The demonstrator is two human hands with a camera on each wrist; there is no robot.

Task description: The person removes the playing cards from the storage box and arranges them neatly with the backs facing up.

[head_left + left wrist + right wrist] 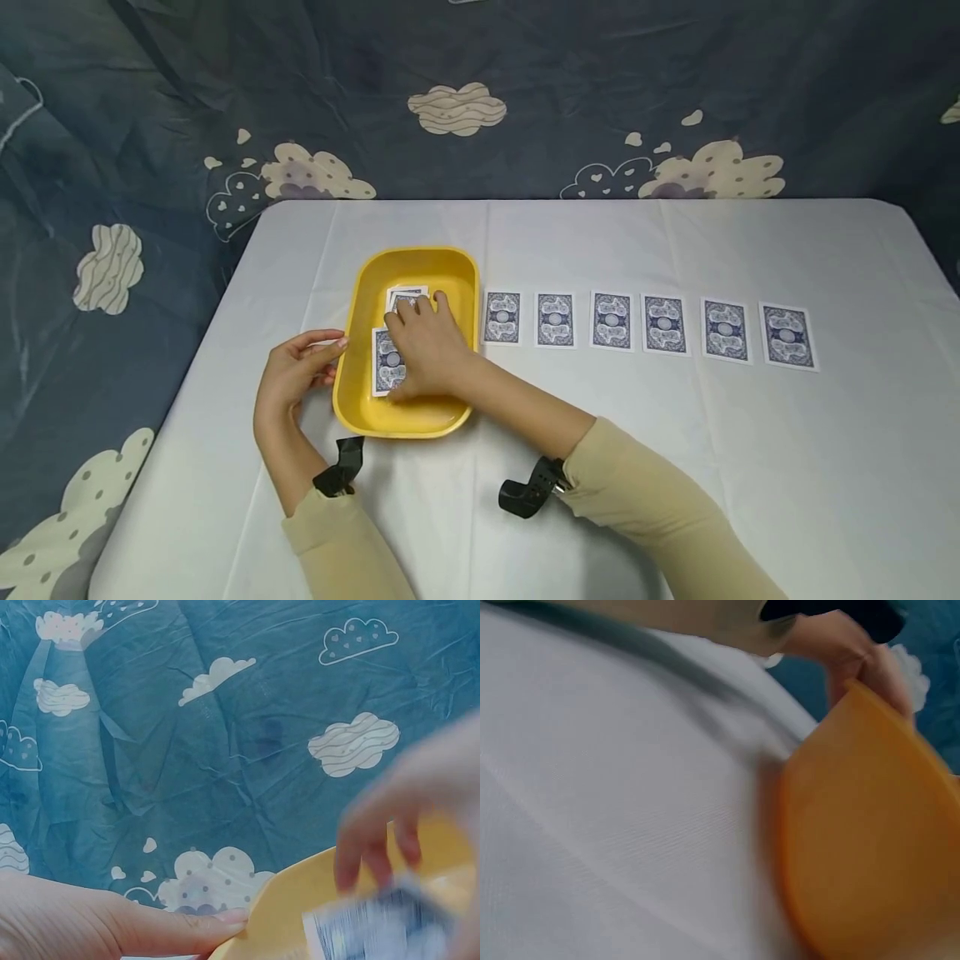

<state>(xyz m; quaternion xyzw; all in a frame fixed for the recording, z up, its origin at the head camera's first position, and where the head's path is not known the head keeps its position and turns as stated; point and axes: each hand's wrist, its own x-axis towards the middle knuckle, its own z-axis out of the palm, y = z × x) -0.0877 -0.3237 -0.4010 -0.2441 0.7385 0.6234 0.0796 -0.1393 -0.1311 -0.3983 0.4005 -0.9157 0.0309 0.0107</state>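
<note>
My left hand pinches the left rim of a yellow tray, thumb on the rim in the left wrist view. My right hand reaches into the tray, fingers curved down over a blue-backed playing card, thumb by its lower edge. This card looks larger than those on the table and is blurred in the left wrist view; the hand covers its right part, and I cannot tell whether more cards lie under it. Farther back in the tray, other cards show partly behind the fingers.
Several face-down playing cards lie in a spaced row right of the tray, on a white-covered table. A dark curtain with cloud prints hangs behind and to the left. Black wrist cameras sit on both wrists.
</note>
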